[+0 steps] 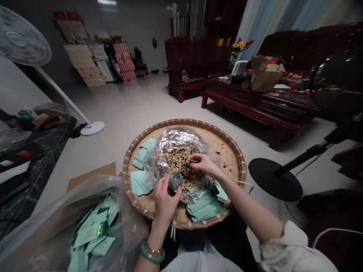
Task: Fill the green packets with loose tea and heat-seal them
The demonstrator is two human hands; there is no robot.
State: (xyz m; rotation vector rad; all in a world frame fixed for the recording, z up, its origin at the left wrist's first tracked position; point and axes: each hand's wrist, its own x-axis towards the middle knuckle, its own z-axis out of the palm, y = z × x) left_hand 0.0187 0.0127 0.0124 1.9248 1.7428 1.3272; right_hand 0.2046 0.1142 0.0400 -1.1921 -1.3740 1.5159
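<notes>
My left hand [165, 200] is closed round a small pale green packet [176, 182], its open mouth facing up. My right hand [204, 164] reaches into a heap of loose dried mix [177, 158], tan grains with dark shreds, fingertips pinched together at the heap's right side. What exactly lies between those fingertips is too small to make out. The mix sits in a spread clear plastic bag [181, 136] on a round woven bamboo tray [227, 151]. Flat green packets [204, 206] lie fanned at the tray's near right, and more green packets [140, 183] are stacked along its left.
A large clear bag [113, 211] of green packets stands at the lower left, beside cardboard [92, 175]. A white fan [92, 128] stands on the left and a black fan base [275, 179] on the right. Beyond is a dark wooden table [244, 98] with a paper bag [263, 77].
</notes>
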